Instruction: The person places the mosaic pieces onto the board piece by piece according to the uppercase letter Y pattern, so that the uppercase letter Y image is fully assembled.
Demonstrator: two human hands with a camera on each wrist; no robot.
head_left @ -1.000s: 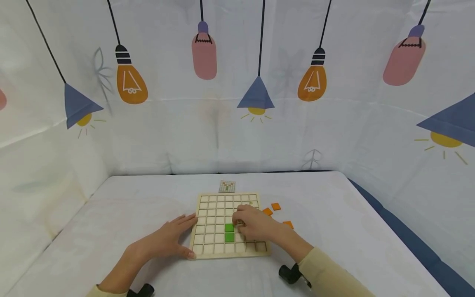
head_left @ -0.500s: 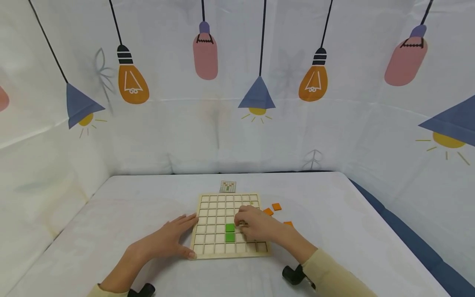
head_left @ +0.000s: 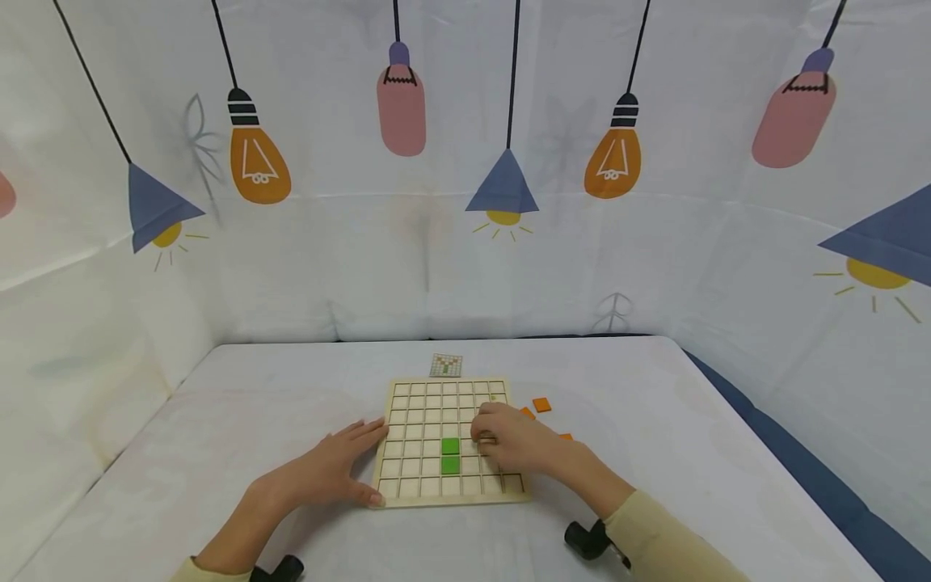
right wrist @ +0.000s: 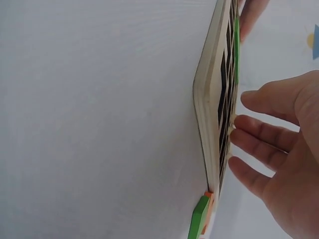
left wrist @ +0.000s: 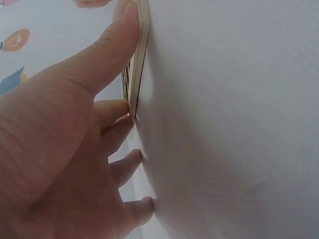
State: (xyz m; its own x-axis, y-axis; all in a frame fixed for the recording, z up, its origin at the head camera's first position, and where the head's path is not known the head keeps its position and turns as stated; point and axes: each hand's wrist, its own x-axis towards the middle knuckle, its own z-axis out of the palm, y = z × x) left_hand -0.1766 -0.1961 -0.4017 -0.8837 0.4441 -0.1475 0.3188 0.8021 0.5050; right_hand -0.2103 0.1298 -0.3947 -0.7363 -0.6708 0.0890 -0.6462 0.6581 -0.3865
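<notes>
A wooden grid board (head_left: 431, 502) lies on the white table, with two green squares (head_left: 450, 455) one above the other in its cells. My left hand (head_left: 320, 470) rests along the board's left side; its thumb (left wrist: 112, 47) touches the board's edge near the front corner in the left wrist view. Over the right part of the grid is my right hand (head_left: 520, 440). In the right wrist view its fingers (right wrist: 259, 142) are loosely bent, fingertips at the board's surface, the thumb apart, with no piece visible between them.
Several orange squares (head_left: 541, 405) lie right of the board, some partly hidden behind my right hand. A green piece (right wrist: 199, 218) leans by an orange one at the board's edge in the right wrist view. A small patterned card (head_left: 446, 365) lies behind the board.
My right hand has shifted a little to the right over the grid, away from the green squares. My left hand and the board have stayed in place.
</notes>
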